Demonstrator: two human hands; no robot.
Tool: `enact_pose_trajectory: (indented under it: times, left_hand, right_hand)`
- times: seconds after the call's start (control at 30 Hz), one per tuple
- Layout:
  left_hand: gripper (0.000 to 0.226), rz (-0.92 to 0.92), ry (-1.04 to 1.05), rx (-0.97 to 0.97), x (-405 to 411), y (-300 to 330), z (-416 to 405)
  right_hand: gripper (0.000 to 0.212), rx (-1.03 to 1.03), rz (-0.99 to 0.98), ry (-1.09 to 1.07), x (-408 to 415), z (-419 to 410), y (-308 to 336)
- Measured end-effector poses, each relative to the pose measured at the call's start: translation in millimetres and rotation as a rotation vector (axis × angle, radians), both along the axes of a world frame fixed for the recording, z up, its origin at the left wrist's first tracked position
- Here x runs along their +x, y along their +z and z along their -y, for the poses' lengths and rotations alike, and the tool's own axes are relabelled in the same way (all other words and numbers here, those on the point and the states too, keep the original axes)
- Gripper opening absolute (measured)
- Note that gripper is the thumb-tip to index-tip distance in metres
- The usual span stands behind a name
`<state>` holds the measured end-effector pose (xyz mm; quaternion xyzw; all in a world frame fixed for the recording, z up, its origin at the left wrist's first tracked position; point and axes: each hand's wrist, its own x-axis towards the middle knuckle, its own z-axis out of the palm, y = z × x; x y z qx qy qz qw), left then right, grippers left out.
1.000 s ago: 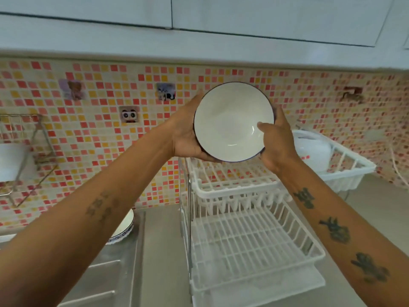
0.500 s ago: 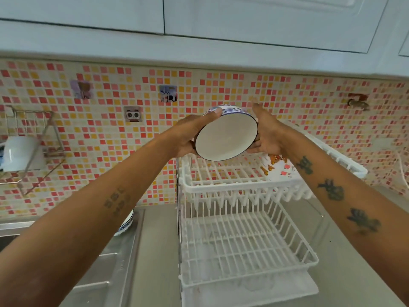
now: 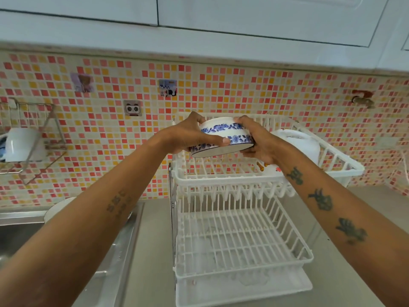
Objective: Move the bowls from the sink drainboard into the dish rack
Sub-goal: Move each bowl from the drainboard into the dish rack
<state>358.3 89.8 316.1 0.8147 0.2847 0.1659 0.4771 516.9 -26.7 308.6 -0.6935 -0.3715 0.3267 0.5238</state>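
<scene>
A white bowl with blue flower bands (image 3: 223, 132) is upside down, its rim tilted toward me, just above the top tier of the white two-tier dish rack (image 3: 223, 177). My left hand (image 3: 188, 136) grips its left side and my right hand (image 3: 257, 140) its right side. Another white bowl (image 3: 297, 142) lies upside down at the right of the top tier. On the steel drainboard (image 3: 124, 244) a further bowl (image 3: 56, 209) shows behind my left forearm, mostly hidden.
The rack's lower tier (image 3: 239, 238) holds nothing. A wire wall shelf (image 3: 33, 138) at the left carries a white cup (image 3: 22, 144). The sink basin (image 3: 15, 235) lies at the lower left. White cabinets hang overhead, and grey counter runs to the right of the rack.
The bowl has been turned from facing me to upside down and lowered toward the rack's top tier. Both hands moved forward and down with it.
</scene>
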Motion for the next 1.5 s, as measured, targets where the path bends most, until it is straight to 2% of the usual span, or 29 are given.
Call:
enact_pose_trajectory:
  times: [0.1, 0.2, 0.3, 0.47, 0.63, 0.8, 1.03, 1.1, 1.17, 1.23, 1.33, 1.43, 1.5]
  left_hand:
    - [0.088, -0.081, -0.042, 0.043, 1, 0, 2]
    - [0.107, -0.161, -0.078, 0.146, 3, -2, 7]
    - [0.119, -0.214, -0.073, 0.280, 5, -5, 10]
    - [0.106, -0.344, -0.027, 0.393, 10, -8, 11]
    - [0.117, -0.465, -0.024, 0.617, 12, -13, 16]
    - [0.122, -0.523, -0.049, 0.764, 15, -22, 20]
    - [0.124, -0.567, -0.049, 0.776, 14, -21, 23]
    - [0.130, -0.588, -0.059, 0.774, 13, -19, 25]
    - [0.140, -0.587, -0.070, 0.734, 9, -10, 28]
    - [0.145, -0.561, -0.083, 0.680, 1, 1, 32]
    - [0.140, -0.494, -0.084, 0.602, -18, 13, 28]
    - [0.126, -0.334, -0.064, 0.406, -43, 15, 15]
    - [0.118, -0.241, -0.025, 0.321, -63, 12, 5]
  right_hand:
    - [0.028, -0.047, 0.027, 0.012, 0, 2, -3]
    - [0.042, -0.063, 0.028, 0.058, 3, 3, -7]
    - [0.027, -0.068, 0.065, 0.118, 1, 4, -10]
    - [0.023, -0.127, 0.103, 0.118, -4, 6, -12]
    - [0.019, -0.196, 0.090, 0.072, -7, 10, -12]
    - [0.030, -0.252, 0.072, 0.104, -10, 10, -13]
    - [0.025, -0.262, 0.074, 0.086, -12, 13, -13]
    - [0.034, -0.276, 0.106, 0.077, -11, 13, -13]
    - [0.061, -0.292, 0.203, 0.028, -11, 10, -11]
    - [0.084, -0.304, 0.394, -0.053, -15, 4, -7]
    - [0.080, -0.203, 0.615, -0.081, -35, -4, -2]
    - [0.074, -0.075, 0.689, -0.090, -63, -18, 4]
    - [0.073, -0.084, 0.840, -0.134, -84, -29, 10]
